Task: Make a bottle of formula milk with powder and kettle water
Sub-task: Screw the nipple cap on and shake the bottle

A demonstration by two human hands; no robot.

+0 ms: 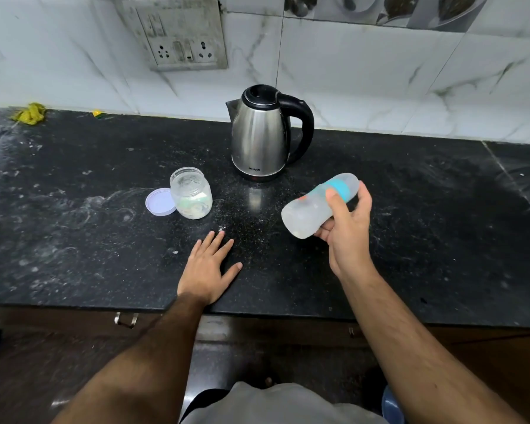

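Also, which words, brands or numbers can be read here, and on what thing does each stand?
"MILTON": low on the front of the kettle.
Bottle in the right hand: small coloured marks, too blurred to read.
Jar, lid, socket plate: no readable text.

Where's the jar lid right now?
Head view: the lid lies flat on the counter, touching the open powder jar's left side, left of the kettle.

From my remote feed I see the person's two bare forearms, both hairy and without sleeves, watch or rings, ending in a bare left hand (207, 270) and right hand (348, 231), above a light grey garment (276, 405).
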